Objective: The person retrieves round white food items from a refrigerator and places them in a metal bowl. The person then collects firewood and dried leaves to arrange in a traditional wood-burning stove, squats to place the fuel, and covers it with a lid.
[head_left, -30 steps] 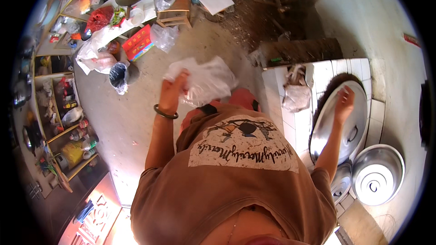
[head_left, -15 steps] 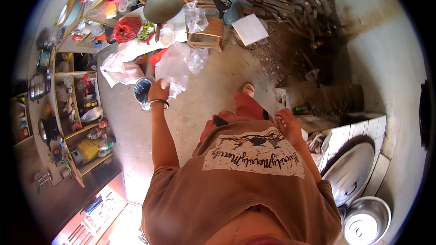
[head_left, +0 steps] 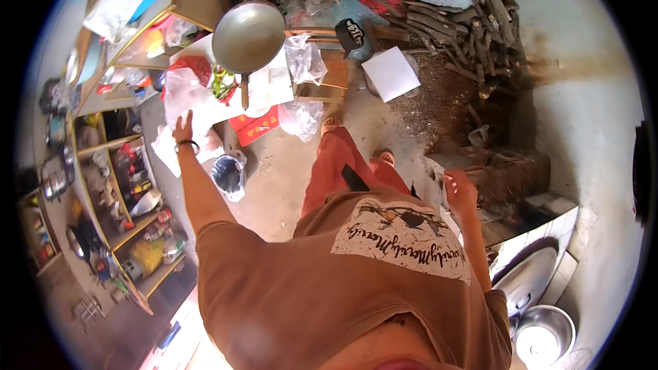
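My left hand reaches out over the far left floor, a bracelet at its wrist. Its fingers are closed on a thin whitish plastic bag, which spreads upward beside the low white table. Just right of that forearm stands a small bin with a clear liner. Another white bag lies on the floor beyond my wrist. My right hand hangs beside the brick stove, its fingers loosely bent and holding nothing that I can see.
A wok rests on the low table, with a red box below its edge. A wooden chair stands beside it. Firewood fills the far right corner. Shelves line the left; a steel basin sits at lower right.
My left hand has moved left and away from the bin, carrying the plastic bag toward the table's left end. My right hand has risen slightly from my hip. I have stepped, and my view has shifted.
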Available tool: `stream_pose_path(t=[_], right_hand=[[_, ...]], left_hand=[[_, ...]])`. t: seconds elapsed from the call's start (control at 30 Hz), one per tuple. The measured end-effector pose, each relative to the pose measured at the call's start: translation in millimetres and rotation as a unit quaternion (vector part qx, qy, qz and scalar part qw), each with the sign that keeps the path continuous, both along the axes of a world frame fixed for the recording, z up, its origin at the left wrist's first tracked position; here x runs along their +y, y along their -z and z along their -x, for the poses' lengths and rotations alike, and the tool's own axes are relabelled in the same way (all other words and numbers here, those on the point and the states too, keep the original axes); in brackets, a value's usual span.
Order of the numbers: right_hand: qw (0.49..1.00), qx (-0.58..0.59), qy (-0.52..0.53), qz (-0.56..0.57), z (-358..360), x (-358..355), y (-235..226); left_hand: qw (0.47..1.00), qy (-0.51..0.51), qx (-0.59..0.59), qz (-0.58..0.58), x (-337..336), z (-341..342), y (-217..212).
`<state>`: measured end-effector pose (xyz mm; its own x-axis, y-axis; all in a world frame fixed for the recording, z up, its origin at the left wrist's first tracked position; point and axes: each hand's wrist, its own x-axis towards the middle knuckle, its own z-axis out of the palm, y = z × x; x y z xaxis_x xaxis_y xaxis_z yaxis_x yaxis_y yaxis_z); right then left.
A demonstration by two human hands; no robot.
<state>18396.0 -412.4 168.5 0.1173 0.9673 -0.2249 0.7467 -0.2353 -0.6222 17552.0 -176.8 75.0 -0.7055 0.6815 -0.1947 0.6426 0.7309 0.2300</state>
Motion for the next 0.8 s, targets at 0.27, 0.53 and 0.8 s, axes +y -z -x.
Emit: stream_pose_path(t=[0.27, 0.53, 0.8], right_hand=[[0.98, 0.085, 0.042, 0.177, 95.5, 27.8, 17.5], [0.981, 0.012, 0.091, 0.168, 131.7, 75.5, -3.2], [0.978, 0.005, 0.122, 0.167, 125.4, 74.5, -5.6]], left_hand=[[0.998, 0.051, -0.014, 0.034, 170.6, 84.0, 68.7], [0.889, -0.117, -0.417, -0.147, 227.2, 13.5, 113.1], [0.912, -0.208, -0.346, -0.073, 197.2, 20.8, 195.8]])
